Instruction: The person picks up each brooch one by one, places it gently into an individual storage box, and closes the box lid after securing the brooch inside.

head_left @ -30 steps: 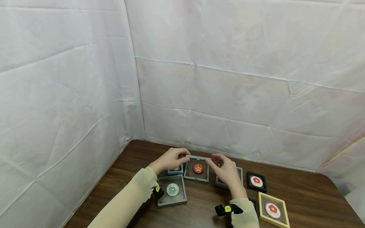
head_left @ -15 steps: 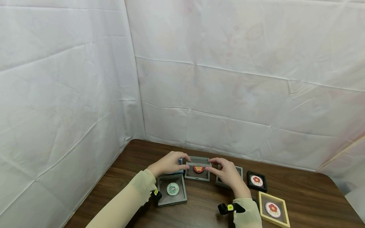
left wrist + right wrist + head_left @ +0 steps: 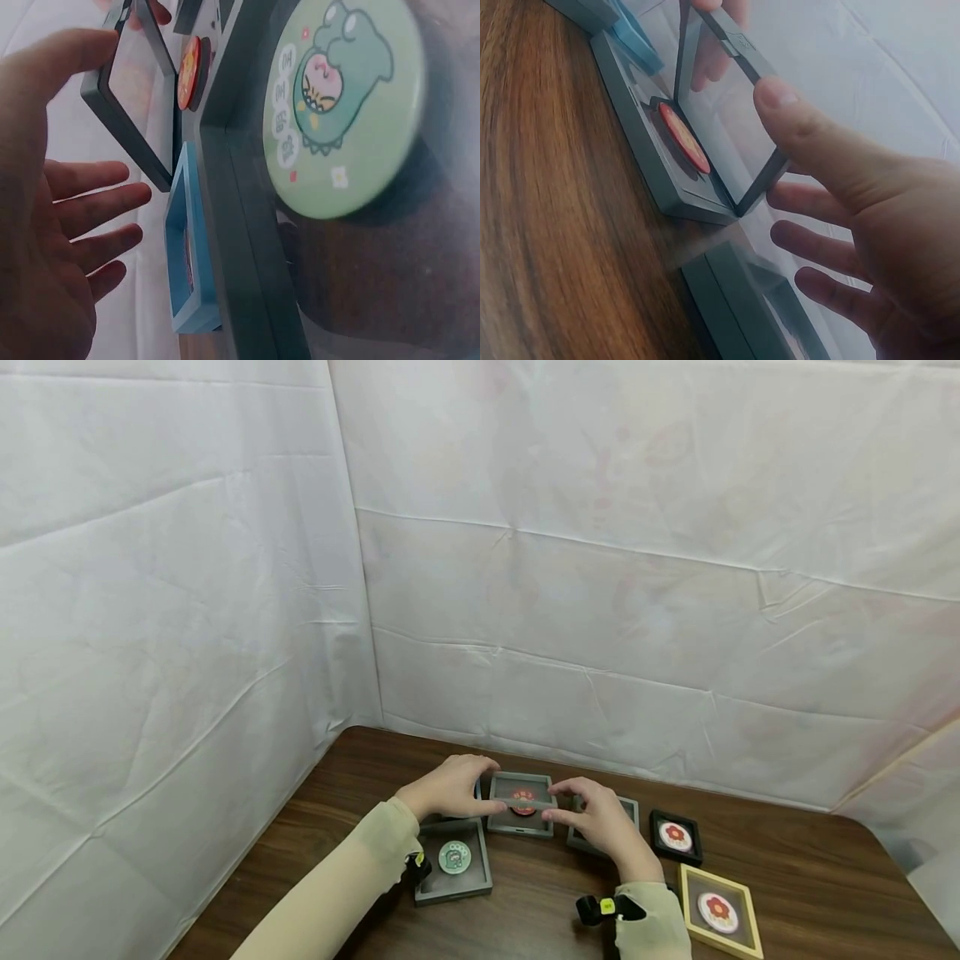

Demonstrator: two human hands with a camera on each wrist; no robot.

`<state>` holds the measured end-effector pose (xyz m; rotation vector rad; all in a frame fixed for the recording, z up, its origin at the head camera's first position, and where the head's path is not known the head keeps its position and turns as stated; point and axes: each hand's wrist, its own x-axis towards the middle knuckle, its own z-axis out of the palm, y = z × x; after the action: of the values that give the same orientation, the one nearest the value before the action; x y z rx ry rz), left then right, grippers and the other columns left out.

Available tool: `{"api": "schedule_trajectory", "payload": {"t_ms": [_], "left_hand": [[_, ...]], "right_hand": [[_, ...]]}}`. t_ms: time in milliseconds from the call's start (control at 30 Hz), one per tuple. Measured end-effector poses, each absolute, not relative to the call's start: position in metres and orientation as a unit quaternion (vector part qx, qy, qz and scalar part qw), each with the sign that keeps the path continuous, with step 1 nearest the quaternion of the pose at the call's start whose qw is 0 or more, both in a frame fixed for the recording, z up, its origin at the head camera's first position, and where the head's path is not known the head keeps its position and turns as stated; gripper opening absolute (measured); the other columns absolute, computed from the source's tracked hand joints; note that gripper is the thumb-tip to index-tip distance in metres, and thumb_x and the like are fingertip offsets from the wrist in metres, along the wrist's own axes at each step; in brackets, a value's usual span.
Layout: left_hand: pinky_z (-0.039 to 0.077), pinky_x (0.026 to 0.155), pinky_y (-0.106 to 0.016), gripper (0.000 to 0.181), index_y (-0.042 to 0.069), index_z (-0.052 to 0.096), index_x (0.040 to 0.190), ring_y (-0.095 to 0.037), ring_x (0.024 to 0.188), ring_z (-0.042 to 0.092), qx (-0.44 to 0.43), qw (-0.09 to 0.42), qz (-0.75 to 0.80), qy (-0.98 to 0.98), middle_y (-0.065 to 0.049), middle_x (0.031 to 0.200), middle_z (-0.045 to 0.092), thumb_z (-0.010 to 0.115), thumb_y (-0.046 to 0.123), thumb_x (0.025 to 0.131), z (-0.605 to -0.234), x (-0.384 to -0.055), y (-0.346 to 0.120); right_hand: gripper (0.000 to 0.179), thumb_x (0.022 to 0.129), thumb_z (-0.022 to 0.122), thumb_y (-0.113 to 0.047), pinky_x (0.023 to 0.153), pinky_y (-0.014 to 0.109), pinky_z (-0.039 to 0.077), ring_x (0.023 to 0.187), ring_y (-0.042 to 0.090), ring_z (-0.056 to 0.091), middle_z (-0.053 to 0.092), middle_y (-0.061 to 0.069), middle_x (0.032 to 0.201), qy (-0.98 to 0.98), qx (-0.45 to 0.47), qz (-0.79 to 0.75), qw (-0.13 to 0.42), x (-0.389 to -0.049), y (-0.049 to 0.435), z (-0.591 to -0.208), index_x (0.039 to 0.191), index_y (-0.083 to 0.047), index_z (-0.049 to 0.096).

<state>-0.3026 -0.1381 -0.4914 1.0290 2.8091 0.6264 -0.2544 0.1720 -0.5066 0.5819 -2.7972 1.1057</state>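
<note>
A grey display case (image 3: 517,832) lies at the middle back, its hinged clear lid (image 3: 769,176) tilted partway up over a round red badge (image 3: 682,136). My left hand (image 3: 453,787) is at the case's left side. Its thumb touches the lid's raised edge, while the other fingers extend loosely behind. On the opposite side, my right hand (image 3: 602,821) has its thumb against the lid's raised edge near the corner. Three of its fingers show spread beside the lid's hinge end in the right wrist view; the index finger is mostly hidden.
Nearby are a grey case (image 3: 483,860) with a green badge, a small blue case (image 3: 198,300) and a grey case (image 3: 633,818) partly under my right hand. Black (image 3: 697,852) and yellow (image 3: 753,922) cases with flower badges lie right. White cloth (image 3: 600,610) hangs behind.
The lid has swung down toward me from nearly upright, its free edge now across the red badge. Both thumbs have moved down and nearer with it.
</note>
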Motion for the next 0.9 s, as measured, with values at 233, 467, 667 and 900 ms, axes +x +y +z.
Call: {"api": "schedule_trajectory", "payload": {"t_ms": [233,467,667,900], "left_hand": [[0.023,0.127,-0.065,0.101,0.009,0.046,0.166,-0.037,0.159,0.038,0.307,0.081,0.158,0.935,-0.010,0.166,0.052,0.067,0.075,0.094,-0.4931,-0.3033,-0.1317],[0.022,0.123,-0.069,0.103,0.012,0.052,0.163,-0.033,0.162,0.033,0.291,0.081,0.137,0.944,-0.006,0.164,0.054,0.072,0.079,0.087,-0.4959,-0.3029,-0.1289],[0.020,0.121,-0.071,0.107,0.012,0.052,0.163,-0.033,0.162,0.033,0.287,0.077,0.137,0.945,-0.004,0.164,0.055,0.082,0.075,0.082,-0.4962,-0.3006,-0.1272],[0.019,0.121,-0.072,0.111,0.014,0.050,0.164,-0.031,0.162,0.033,0.284,0.072,0.136,0.946,-0.002,0.164,0.054,0.090,0.071,0.078,-0.5006,-0.2990,-0.1278]], "right_hand": [[0.048,0.087,0.092,-0.043,0.092,0.048,0.056,0.115,0.025,0.068,0.073,-0.004,0.127,-0.911,0.193,0.364,0.023,-0.2548,0.1737,-0.5093,0.126,-0.017,0.079],[0.052,0.086,0.093,-0.044,0.100,0.055,0.053,0.122,0.029,0.065,0.071,0.001,0.132,-0.912,0.209,0.352,0.019,-0.2570,0.1754,-0.5141,0.126,-0.016,0.078],[0.049,0.085,0.095,-0.046,0.104,0.059,0.050,0.125,0.031,0.062,0.071,-0.002,0.131,-0.914,0.214,0.344,0.016,-0.2569,0.1755,-0.5159,0.123,-0.019,0.079],[0.062,0.090,0.090,-0.049,0.114,0.075,0.036,0.144,0.044,0.049,0.064,0.011,0.150,-0.924,0.216,0.315,0.029,-0.2531,0.1748,-0.5152,0.138,-0.013,0.075]]}}
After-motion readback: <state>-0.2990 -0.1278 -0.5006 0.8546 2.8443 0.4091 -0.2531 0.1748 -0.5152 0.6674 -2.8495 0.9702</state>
